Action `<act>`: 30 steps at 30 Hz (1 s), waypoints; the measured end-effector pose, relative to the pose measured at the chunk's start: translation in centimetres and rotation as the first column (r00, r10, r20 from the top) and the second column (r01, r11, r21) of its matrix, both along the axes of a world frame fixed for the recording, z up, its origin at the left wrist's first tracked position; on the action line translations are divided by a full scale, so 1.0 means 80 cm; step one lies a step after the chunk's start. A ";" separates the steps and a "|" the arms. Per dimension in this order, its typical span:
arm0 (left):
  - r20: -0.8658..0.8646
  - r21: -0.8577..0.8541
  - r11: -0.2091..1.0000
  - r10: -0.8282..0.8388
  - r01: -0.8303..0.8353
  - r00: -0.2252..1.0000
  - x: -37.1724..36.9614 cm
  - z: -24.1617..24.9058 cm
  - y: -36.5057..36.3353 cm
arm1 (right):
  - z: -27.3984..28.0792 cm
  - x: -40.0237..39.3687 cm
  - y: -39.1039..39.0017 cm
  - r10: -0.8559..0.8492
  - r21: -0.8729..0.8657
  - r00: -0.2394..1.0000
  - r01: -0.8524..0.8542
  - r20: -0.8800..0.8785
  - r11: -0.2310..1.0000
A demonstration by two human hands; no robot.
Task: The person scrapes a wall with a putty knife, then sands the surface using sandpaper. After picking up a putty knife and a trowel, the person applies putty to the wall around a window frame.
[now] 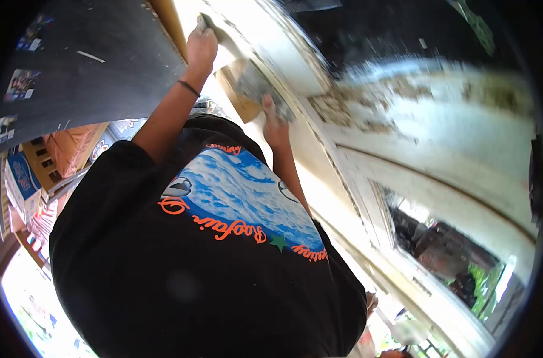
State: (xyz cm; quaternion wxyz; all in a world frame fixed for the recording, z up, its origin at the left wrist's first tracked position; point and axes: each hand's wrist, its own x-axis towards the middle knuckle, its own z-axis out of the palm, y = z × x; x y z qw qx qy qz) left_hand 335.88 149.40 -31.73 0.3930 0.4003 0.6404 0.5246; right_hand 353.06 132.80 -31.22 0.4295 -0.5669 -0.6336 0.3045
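Note:
My left hand (203, 46), with a dark band on its wrist, is raised at the upper middle, its fingers closed round a small tool (206, 21) that looks like a putty knife. Its blade is largely lost in glare and blur. Lower and to the right, my right hand (276, 126) grips a flat grey plate (256, 86) smeared with pale material, its thumb lying on the face. Both hands are close to a white, worn frame (283, 33). Behind the plate is a brown, cardboard-coloured piece (238, 98).
A dark board (104, 59) with small pictures stands at upper left. Boxes (24, 182) and wrapped goods fill shelves below it. On the right, a white wall (462, 131) has peeling patches, with a window opening (444, 250) beneath. My black printed T-shirt (194, 286) covers the middle.

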 end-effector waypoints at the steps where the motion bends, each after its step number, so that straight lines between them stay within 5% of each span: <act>1: -0.029 -0.042 0.999 -0.026 0.025 0.999 0.003 -0.017 -0.007 | 0.024 0.007 -0.028 -0.171 -0.310 0.965 0.103 -0.201 0.945; 2: 0.062 -0.140 0.989 -0.042 0.050 0.997 0.007 -0.008 -0.017 | 0.029 0.021 -0.046 -0.240 -0.333 0.946 0.159 -0.218 0.929; 5: -0.035 -0.200 0.977 -0.078 0.070 0.996 0.015 0.005 -0.036 | 0.055 0.062 -0.108 -0.383 -0.324 0.909 0.318 -0.163 0.891; 7: 0.124 -0.203 0.977 -0.033 0.058 0.992 0.020 -0.013 -0.035 | 0.069 0.102 -0.154 -0.469 -0.411 0.883 0.427 -0.001 0.806; 9: 0.049 -0.280 0.958 -0.049 0.061 0.998 0.022 -0.005 -0.036 | 0.090 0.135 -0.190 -0.554 -0.563 0.803 0.567 0.217 0.601; 11: 0.164 -0.276 0.958 -0.028 0.073 0.986 0.015 -0.034 -0.029 | 0.131 0.160 -0.201 -0.376 -0.760 0.760 0.622 0.531 0.185; 14: 0.108 -0.310 0.948 -0.039 0.071 0.993 0.014 -0.036 -0.032 | 0.106 0.215 -0.250 -0.334 -0.639 0.855 0.518 0.396 0.568; 17: 0.183 -0.401 0.897 -0.118 0.184 0.976 0.014 -0.049 -0.040 | 0.046 0.250 -0.264 -0.362 -0.747 0.853 0.510 0.376 0.426; 19: 0.364 -0.413 0.880 -0.078 0.235 0.928 0.026 -0.117 -0.037 | -0.032 0.269 -0.274 -0.300 -0.738 0.868 0.495 0.396 0.459; 21: 0.643 -0.415 0.840 0.000 0.349 0.766 0.037 -0.154 -0.035 | -0.075 0.260 -0.260 -0.159 -0.768 0.889 0.453 0.430 0.453; 23: 0.713 -0.441 0.819 0.071 0.368 0.698 0.038 -0.139 -0.039 | -0.143 0.255 -0.250 0.021 -0.756 0.823 0.510 0.567 0.411; 25: 0.716 -0.410 0.860 0.097 0.303 0.692 0.035 -0.135 -0.026 | -0.216 0.242 -0.238 -0.089 -0.629 0.849 0.451 0.520 0.633; 27: 0.714 -0.386 0.892 0.127 0.236 0.688 0.026 -0.131 -0.008 | -0.305 0.236 -0.209 0.114 -0.579 0.808 0.307 0.578 0.755; 29: 0.620 -0.372 0.919 0.140 0.133 0.772 0.003 -0.118 0.032 | -0.298 0.180 -0.141 0.292 -0.660 0.814 0.142 0.502 0.738; 30: 0.595 -0.315 0.948 0.156 0.050 0.789 -0.001 -0.081 0.037 | -0.367 0.168 -0.108 0.547 -0.645 0.593 -0.061 0.591 0.762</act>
